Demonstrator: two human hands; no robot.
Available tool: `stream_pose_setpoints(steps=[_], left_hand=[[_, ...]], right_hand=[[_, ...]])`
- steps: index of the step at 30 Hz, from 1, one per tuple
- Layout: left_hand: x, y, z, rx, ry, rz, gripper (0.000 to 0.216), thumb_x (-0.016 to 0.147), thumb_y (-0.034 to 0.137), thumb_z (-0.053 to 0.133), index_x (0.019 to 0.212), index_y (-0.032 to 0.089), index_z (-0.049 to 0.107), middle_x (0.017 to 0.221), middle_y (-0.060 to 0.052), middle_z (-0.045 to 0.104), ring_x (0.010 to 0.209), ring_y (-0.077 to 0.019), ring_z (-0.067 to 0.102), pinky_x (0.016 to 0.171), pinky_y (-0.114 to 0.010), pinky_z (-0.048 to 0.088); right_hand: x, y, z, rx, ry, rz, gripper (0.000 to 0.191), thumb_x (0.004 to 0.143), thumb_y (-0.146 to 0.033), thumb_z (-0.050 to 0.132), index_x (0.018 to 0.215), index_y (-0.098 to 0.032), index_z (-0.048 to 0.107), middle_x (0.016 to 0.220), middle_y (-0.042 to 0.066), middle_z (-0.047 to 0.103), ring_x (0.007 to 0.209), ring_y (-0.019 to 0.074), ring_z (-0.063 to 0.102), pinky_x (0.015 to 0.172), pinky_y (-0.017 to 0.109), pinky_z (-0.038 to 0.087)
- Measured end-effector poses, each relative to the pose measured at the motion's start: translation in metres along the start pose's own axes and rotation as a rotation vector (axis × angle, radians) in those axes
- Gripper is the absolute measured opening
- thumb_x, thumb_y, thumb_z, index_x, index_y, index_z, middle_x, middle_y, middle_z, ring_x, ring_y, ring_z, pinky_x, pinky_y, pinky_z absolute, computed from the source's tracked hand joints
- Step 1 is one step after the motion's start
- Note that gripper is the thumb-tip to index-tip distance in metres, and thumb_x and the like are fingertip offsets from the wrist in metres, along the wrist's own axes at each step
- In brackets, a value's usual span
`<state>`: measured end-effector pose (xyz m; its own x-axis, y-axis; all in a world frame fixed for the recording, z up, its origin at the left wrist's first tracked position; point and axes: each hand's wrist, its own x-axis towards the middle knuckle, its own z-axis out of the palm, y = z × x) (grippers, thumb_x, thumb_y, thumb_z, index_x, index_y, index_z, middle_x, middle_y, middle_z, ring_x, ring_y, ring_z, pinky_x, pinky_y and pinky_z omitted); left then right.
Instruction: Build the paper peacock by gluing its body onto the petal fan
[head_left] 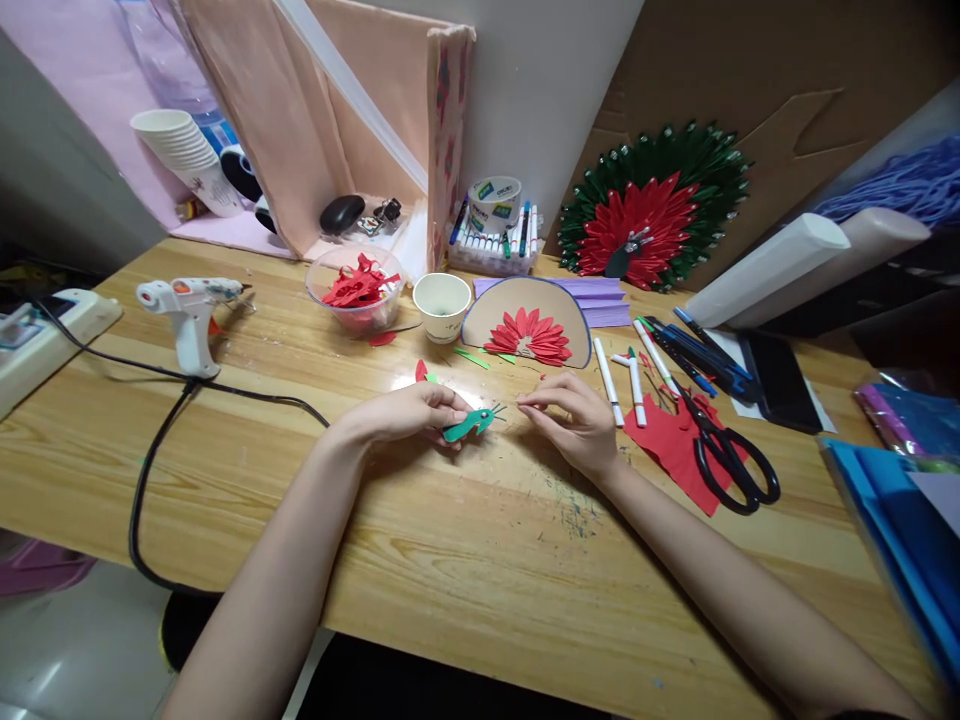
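Note:
A green paper bird cutout [471,426] with a dark eye and thin dark strands at its head is pinched in my left hand [429,412]. My right hand [576,420] is just to the right of the strands, its thumb and forefinger pressed together. Whatever they hold, if anything, is too small to make out. Beyond the hands lies a tan half-round card [480,312] edged in blue, with a fan of red paper petals [529,338] on it. Thin green paper strips [471,357] lie near the card.
At the left stands a glue gun [187,315] with a black cord [142,490]. A bowl of red scraps [356,290] and a paper cup [442,308] are behind my hands. Markers [607,382], red paper [675,450], black-handled scissors [731,465] and a phone [780,380] lie right.

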<state>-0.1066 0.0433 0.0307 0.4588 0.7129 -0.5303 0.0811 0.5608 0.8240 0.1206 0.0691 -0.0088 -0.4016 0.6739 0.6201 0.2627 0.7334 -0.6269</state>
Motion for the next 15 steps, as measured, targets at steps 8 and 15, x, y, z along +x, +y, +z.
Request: stream_pose_setpoints(steps=[8,15], left_hand=[[0.001,-0.004,-0.002,-0.080,-0.051,-0.014,0.016,0.071,0.024,0.068,0.081,0.013,0.069,0.075,-0.005,0.064,0.060,-0.0111,0.055,0.061,-0.023,0.047],[0.001,-0.001,0.002,-0.089,-0.067,-0.017,0.014,0.066,0.022,0.070,0.077,0.013,0.070,0.070,-0.004,0.064,0.057,-0.0124,0.055,0.059,-0.024,0.046]], right_hand=[[-0.003,-0.009,-0.004,-0.109,0.084,-0.142,0.019,0.078,-0.014,0.067,0.092,-0.027,0.069,0.075,0.001,0.063,0.067,0.0143,0.060,0.061,0.030,0.050],[-0.006,-0.016,-0.004,-0.210,0.138,-0.261,0.035,0.075,-0.010,0.068,0.101,-0.033,0.064,0.073,-0.001,0.063,0.064,0.0141,0.059,0.057,0.030,0.048]])
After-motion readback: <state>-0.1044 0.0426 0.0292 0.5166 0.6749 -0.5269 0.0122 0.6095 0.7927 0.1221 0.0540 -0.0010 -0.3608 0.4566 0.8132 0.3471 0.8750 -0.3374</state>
